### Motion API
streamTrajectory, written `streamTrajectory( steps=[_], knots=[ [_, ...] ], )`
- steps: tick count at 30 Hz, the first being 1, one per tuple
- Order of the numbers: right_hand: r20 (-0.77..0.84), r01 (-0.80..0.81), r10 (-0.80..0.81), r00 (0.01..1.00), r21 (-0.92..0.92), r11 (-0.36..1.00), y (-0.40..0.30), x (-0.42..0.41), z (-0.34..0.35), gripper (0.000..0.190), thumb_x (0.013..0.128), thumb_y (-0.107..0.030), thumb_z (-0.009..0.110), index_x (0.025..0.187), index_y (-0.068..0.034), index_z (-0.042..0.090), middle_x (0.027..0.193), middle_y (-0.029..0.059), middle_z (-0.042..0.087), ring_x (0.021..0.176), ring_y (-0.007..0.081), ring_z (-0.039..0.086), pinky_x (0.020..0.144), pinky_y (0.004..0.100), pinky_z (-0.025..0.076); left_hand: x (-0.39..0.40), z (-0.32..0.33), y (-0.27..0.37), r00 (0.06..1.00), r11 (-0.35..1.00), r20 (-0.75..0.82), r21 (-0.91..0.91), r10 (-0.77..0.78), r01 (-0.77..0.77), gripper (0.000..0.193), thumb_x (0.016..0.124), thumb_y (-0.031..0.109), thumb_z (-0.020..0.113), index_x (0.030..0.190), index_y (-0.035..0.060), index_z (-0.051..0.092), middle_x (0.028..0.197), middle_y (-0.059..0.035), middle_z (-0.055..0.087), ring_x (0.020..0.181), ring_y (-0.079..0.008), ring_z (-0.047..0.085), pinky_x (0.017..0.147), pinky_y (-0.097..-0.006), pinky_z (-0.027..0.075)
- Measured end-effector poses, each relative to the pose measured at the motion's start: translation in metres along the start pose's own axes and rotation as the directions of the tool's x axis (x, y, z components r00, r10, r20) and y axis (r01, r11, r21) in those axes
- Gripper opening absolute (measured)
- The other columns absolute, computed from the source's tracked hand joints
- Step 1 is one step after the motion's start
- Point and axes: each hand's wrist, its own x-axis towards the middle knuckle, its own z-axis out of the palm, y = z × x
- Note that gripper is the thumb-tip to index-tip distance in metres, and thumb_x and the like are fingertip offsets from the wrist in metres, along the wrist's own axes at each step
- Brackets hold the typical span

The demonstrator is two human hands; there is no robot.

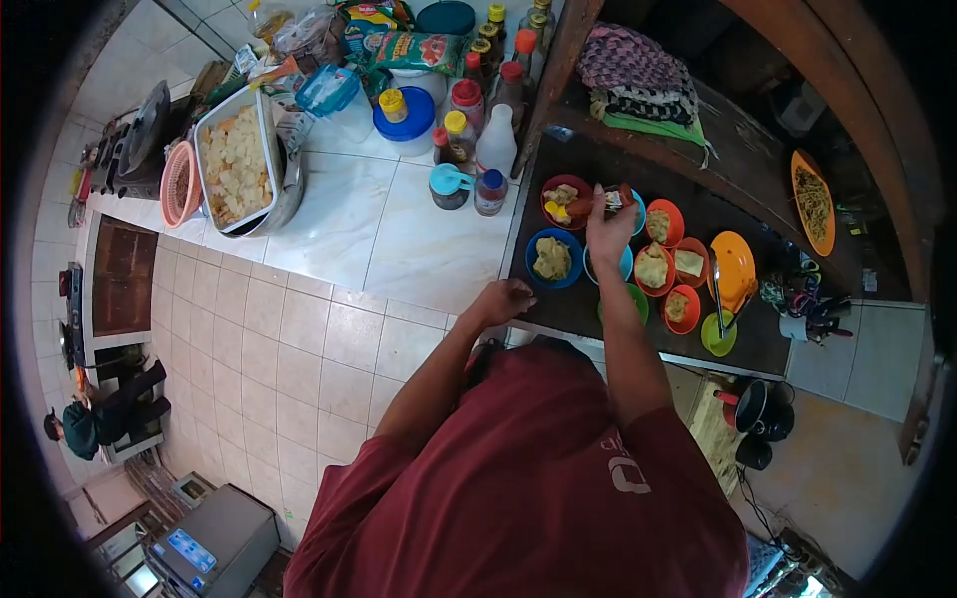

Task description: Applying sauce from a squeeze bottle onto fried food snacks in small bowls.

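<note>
My right hand [611, 228] grips a small sauce bottle [617, 197] with red contents, tilted over a dark red bowl [559, 196] that holds food and a yellow dollop. Curled near the dark counter's edge, my left hand [506, 302] seems to hold nothing, though its palm is hidden. Just above it stands a blue bowl [553, 259] of food. Light blue bowls [625, 267] lie partly under my right hand and forearm. To their right are several orange bowls [682, 309] with food, and a green bowl [635, 305] is partly covered by my forearm.
Tongs [719, 299] rest across an orange plate [734, 261] and a lime green bowl [718, 333]. Sauce bottles [496, 142] crowd the white tiled counter's right side. A white tray [238, 161] of cut food stands at its left. Folded cloths lie on the shelf. A person [97, 418] is far left.
</note>
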Motion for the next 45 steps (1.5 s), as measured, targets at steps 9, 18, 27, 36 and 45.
streamTrajectory(
  steps=[9,18,27,36,45],
  knots=[
    [-0.057,-0.003,0.001,0.998,-0.033,0.999,0.021,0.006,0.014,0.066,0.093,-0.044,0.07,0.122,0.012,0.048,0.109,0.0303,0.064,0.1,0.0425,0.065,0.087,0.048,0.051,0.005,-0.001,-0.005,0.998,0.993,-0.017,0.101,0.066,-0.064,0.033,0.092,0.028,0.072,0.11,0.0007,0.068,0.094,-0.0107,0.074,0.082,-0.0174,0.07,0.074,-0.0326,0.056],
    [0.189,-0.589,0.603,0.775,0.561,0.582,0.043,0.012,-0.021,0.035,0.102,-0.038,0.06,0.108,-0.003,0.057,0.073,0.0051,0.065,0.055,0.0096,0.06,0.044,0.0218,0.045,0.006,-0.001,-0.004,0.999,0.995,0.028,0.095,0.027,-0.03,0.035,0.093,0.032,0.071,0.109,0.0012,0.068,0.089,-0.0115,0.073,0.08,-0.0192,0.071,0.071,-0.0342,0.056],
    [0.671,-0.658,0.467,0.576,0.719,-0.223,0.076,0.005,-0.105,0.043,0.102,-0.04,0.058,0.12,0.0,0.058,0.102,0.0121,0.066,0.071,0.0128,0.063,0.057,0.017,0.055,0.006,0.022,0.012,0.998,0.968,0.026,0.247,0.048,-0.053,0.033,0.096,0.03,0.065,0.1,-0.0021,0.068,0.083,-0.013,0.072,0.076,-0.0209,0.072,0.072,-0.0362,0.056],
    [0.677,-0.553,0.465,0.57,0.735,-0.392,0.079,-0.034,-0.209,0.047,0.098,-0.041,0.065,0.121,-0.001,0.056,0.094,0.0111,0.064,0.068,0.0118,0.062,0.054,0.0158,0.054,0.006,0.08,0.048,0.942,0.928,0.007,0.172,0.335,-0.331,0.03,0.095,0.024,0.07,0.112,-0.0015,0.067,0.099,-0.0158,0.072,0.088,-0.0218,0.071,0.077,-0.0338,0.055],
    [0.45,-0.508,0.56,0.696,0.859,-0.059,0.105,-0.068,-0.261,0.033,0.102,-0.039,0.058,0.117,-0.009,0.057,0.096,0.008,0.066,0.065,0.0096,0.061,0.053,0.0156,0.051,0.013,0.135,0.068,0.97,0.96,-0.166,0.245,0.178,-0.134,0.04,0.093,0.031,0.07,0.118,0.0003,0.067,0.104,-0.0183,0.073,0.095,-0.0263,0.072,0.085,-0.0362,0.056]
  ],
)
